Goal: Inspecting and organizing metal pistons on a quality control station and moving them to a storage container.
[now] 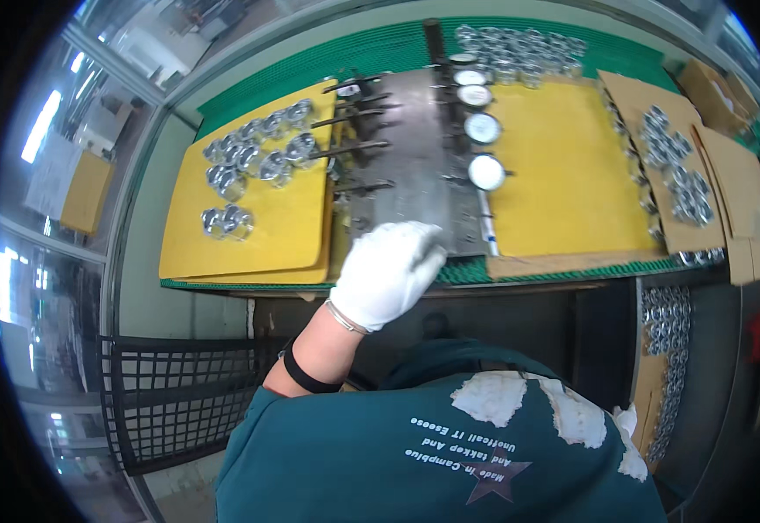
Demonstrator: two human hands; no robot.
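Nearest, beside the dark green printed shirt [354, 453], a small white shape [627, 420] may be part of the right hand; too little shows to tell its state. The white-gloved left hand [387, 275], blurred, fingers curled, is at the grey metal plate [410, 196] by the table's near edge; whether it grips anything is hidden. Along the plate's right edge lies a white-and-blue pen-like stick [488, 228], then five round, white-faced dials [486, 173]. All five look set in place; the dark metal rods [354, 150] on the plate's left edge seem to carry none, so the work is perhaps partway. The dials mostly face upward, their row's long axis running near to far. Loose silver-and-clear round cups [275, 166] stand toward the table's left edge, more silver pieces [524, 54] at its far edge.
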